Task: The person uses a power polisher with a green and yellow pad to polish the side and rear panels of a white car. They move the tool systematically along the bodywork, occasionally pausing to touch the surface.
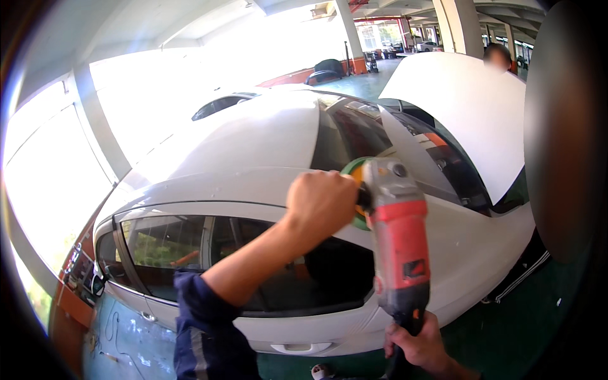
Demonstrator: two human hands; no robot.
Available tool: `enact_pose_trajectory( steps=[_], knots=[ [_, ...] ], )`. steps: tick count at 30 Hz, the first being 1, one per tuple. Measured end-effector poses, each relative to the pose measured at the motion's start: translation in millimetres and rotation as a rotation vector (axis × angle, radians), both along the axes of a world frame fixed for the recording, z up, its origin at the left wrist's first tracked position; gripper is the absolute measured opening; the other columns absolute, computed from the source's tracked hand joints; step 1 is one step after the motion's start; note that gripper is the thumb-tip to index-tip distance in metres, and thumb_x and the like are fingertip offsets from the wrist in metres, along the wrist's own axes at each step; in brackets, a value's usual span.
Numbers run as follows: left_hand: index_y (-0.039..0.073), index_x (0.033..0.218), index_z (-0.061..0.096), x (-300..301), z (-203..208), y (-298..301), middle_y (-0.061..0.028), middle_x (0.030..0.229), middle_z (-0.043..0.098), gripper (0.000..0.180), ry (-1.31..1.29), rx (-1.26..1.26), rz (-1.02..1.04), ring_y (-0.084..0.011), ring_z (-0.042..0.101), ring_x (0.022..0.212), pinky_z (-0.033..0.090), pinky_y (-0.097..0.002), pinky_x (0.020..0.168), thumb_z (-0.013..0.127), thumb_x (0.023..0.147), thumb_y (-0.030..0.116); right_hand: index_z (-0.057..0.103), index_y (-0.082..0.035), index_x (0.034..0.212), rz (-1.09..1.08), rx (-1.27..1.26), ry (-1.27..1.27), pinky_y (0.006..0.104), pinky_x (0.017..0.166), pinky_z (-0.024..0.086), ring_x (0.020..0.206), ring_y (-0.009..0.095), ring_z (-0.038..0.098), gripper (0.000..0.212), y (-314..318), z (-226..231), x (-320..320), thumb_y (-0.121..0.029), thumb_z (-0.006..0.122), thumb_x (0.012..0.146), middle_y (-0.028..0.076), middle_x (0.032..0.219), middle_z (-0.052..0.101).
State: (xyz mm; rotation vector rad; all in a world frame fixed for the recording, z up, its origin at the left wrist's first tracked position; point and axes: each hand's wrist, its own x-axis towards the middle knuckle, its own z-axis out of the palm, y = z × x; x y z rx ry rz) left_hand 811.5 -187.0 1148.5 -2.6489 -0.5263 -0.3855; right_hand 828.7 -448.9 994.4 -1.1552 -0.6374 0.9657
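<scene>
My left hand (pixel 322 201) is closed around the black side handle of a red and grey power polisher (pixel 400 244). My right hand (pixel 423 342) wraps the dark rear end of the polisher's body, near where its cord shows. The round green and yellow pad (pixel 356 167) is partly hidden behind the tool's head and my left hand. It faces the rear side of a white car (pixel 247 152), just above the dark side windows and beside the rear glass. Whether the pad touches the paint cannot be made out.
A large white panel (pixel 453 104) stands raised at the car's rear, with a person (pixel 497 58) behind it. Another car (pixel 221 105) is beyond the roof. Pale pillars (pixel 457 28) stand at the back. A thin cable (pixel 117 332) lies on the floor at lower left.
</scene>
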Motion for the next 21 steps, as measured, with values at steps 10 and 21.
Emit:
enact_pose_trajectory(
  steps=[10, 21],
  knots=[
    [0.001, 0.078, 0.071, -239, 65, 200, -0.0229, 0.079, 0.07, 0.018, -0.275, 0.016, 0.347, -0.0411, 0.07, 0.08, 0.056, -0.0482, 0.075, 0.068, 0.079, 0.019, 0.054, -0.005, 0.102, 0.478, 0.133, -0.188, 0.0258, 0.05, 0.049, 0.051, 0.008, 0.057, 0.046, 205, 92, -125, -0.047, 0.069, 0.094, -0.001, 0.061, 0.056],
    [0.0, 0.08, 0.072, -331, 82, 253, -0.0259, 0.085, 0.067, 0.026, -0.337, -0.049, 0.511, -0.0454, 0.065, 0.082, 0.052, -0.0506, 0.075, 0.068, 0.082, 0.025, 0.048, -0.004, 0.11, 0.68, 0.176, -0.01, 0.0269, 0.055, 0.055, 0.059, 0.012, 0.058, 0.051, 268, 114, -189, -0.053, 0.058, 0.098, 0.003, 0.074, 0.053]
  ],
)
